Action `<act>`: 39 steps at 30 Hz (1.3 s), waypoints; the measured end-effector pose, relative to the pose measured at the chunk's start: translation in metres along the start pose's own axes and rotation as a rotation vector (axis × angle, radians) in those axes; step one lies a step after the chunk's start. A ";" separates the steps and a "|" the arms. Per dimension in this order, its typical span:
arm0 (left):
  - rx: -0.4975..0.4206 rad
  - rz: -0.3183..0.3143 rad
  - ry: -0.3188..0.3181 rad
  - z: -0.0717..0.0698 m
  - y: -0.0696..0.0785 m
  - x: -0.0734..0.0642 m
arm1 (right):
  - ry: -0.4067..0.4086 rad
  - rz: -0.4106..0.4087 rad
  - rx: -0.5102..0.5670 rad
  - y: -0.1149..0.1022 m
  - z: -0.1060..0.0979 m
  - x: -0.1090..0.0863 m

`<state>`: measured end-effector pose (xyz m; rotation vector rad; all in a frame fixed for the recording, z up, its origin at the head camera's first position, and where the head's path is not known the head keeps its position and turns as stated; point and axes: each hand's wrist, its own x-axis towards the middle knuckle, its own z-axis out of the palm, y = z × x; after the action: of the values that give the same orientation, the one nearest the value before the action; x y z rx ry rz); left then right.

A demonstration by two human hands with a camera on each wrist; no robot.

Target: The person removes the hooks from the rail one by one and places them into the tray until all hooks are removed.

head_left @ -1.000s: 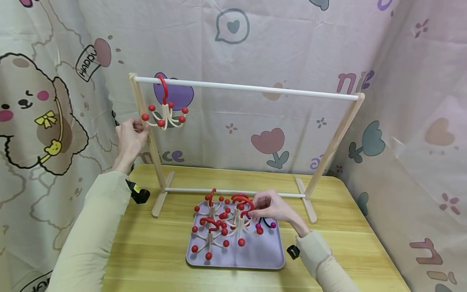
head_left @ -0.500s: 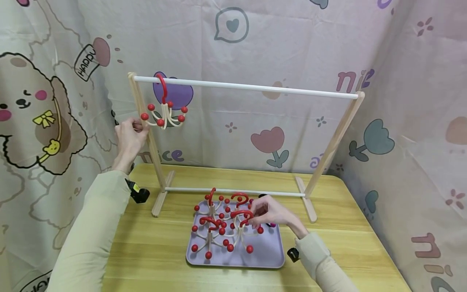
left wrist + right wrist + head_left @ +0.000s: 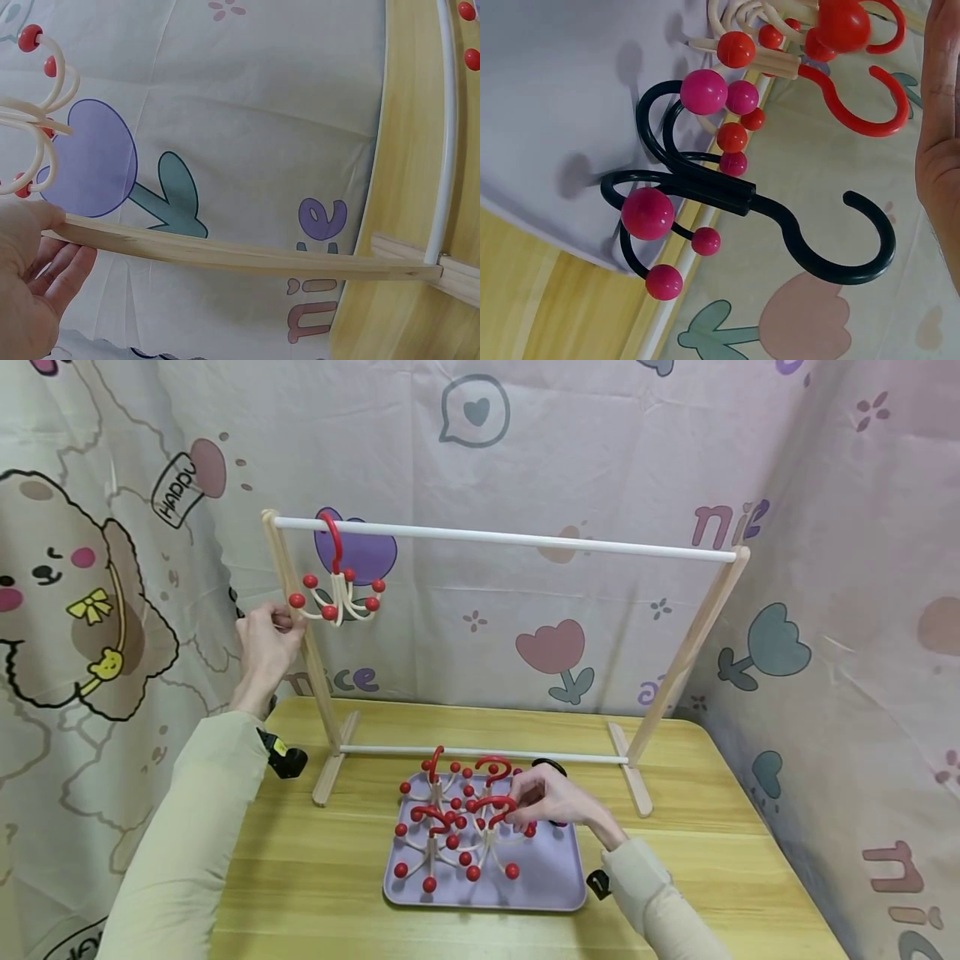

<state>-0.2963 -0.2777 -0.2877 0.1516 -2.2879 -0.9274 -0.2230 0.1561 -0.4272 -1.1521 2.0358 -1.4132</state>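
My left hand (image 3: 266,643) grips the left wooden post (image 3: 225,251) of a rack, thumb on one side and fingers on the other. Just beside it, a hanger (image 3: 338,597) with a red hook and red-tipped curved arms hangs from the white top bar. Over a lilac tray (image 3: 547,881), my right hand (image 3: 551,797) pinches the red hook of another such hanger (image 3: 491,839), near the tray's middle. Its fingertips are partly hidden. A black hanger (image 3: 712,191) with pink balls stands behind that hand, mostly covered in the head view.
Several more red-hooked hangers, one at the front left (image 3: 431,856), crowd the tray's left and back. The rack's lower white bar (image 3: 480,752) runs behind the tray. Its right post (image 3: 686,664) leans at the table's far right. A printed curtain (image 3: 480,468) encloses the table.
My right hand has come slightly down, and the hanger it pinches has turned, its hook now curving to the left and lower. My left hand stays on the post.
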 end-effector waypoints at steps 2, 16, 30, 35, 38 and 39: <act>0.000 0.002 0.002 0.000 0.000 0.000 | 0.003 0.010 -0.006 0.000 -0.001 0.001; -0.003 -0.002 -0.006 0.001 0.002 -0.001 | -0.032 0.040 0.055 0.008 0.001 0.000; 0.003 -0.008 -0.007 0.000 0.003 -0.003 | -0.023 0.046 0.065 0.021 0.004 -0.002; 0.005 -0.012 -0.009 -0.001 0.003 -0.003 | -0.016 0.042 0.042 0.025 0.005 -0.002; 0.006 -0.013 -0.011 -0.001 0.003 -0.002 | -0.012 0.037 0.029 0.025 0.005 -0.002; 0.006 -0.015 -0.012 -0.001 0.003 -0.002 | -0.011 0.036 0.020 0.026 0.005 -0.001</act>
<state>-0.2938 -0.2757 -0.2864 0.1661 -2.3042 -0.9311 -0.2289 0.1583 -0.4525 -1.1078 2.0199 -1.4038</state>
